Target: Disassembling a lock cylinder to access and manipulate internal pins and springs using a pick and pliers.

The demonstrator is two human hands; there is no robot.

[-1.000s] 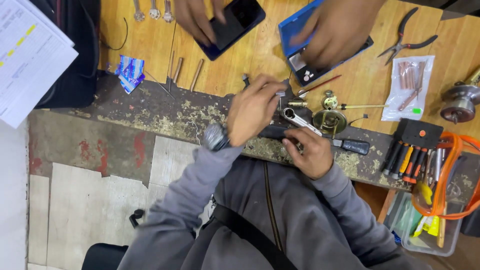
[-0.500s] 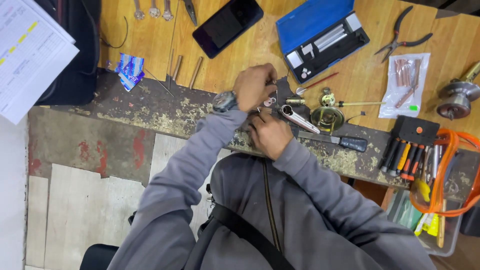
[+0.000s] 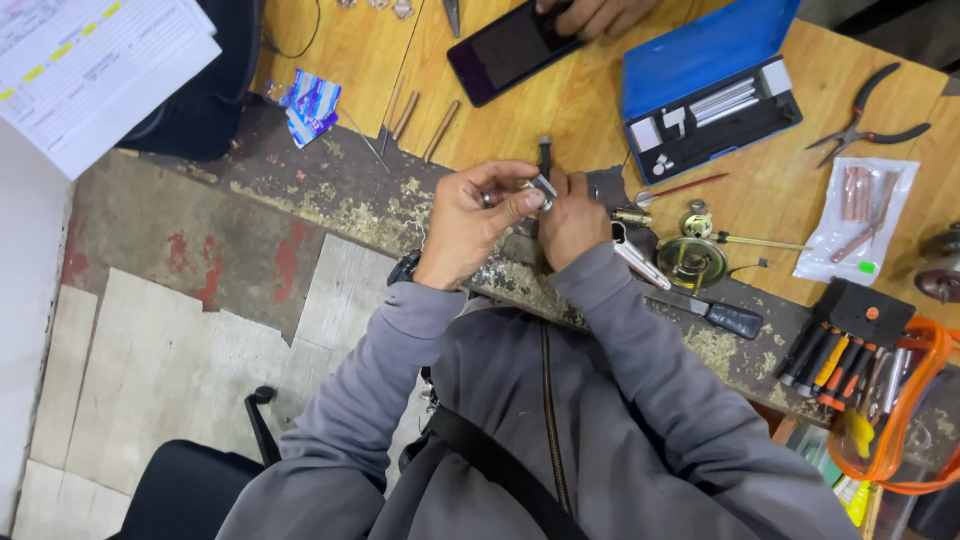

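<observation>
Nearest of all, the grey-sleeved arms were seen reaching up to the worn near edge of the workbench point(image 3: 330, 190), where both hands were brought together. The left hand point(image 3: 470, 225) was closed, its fingertips pinched on a small silvery metal part point(image 3: 541, 188); the right hand point(image 3: 572, 218) was clenched just beside it, touching the same part, with a dark screwdriver shaft point(image 3: 545, 155) standing up above the knuckles. The part was thus held between the two hands, just over the bench's near edge.

Just to the right of the hands, a round brass lock plate point(image 3: 690, 262) was laid on the wood, and a black-handled tool point(image 3: 715, 315) lay along the near edge. Toward the right end of that edge, a rack of small screwdrivers point(image 3: 835, 355) and an orange strap point(image 3: 925, 400) were seen.

Further back, an open blue tool case point(image 3: 705, 90) was set, with pliers point(image 3: 865, 125) and a clear bag of metal pins point(image 3: 855, 215) to its right. At the far edge, a dark phone point(image 3: 505, 50) was touched by another person's hand point(image 3: 595, 14).
</observation>
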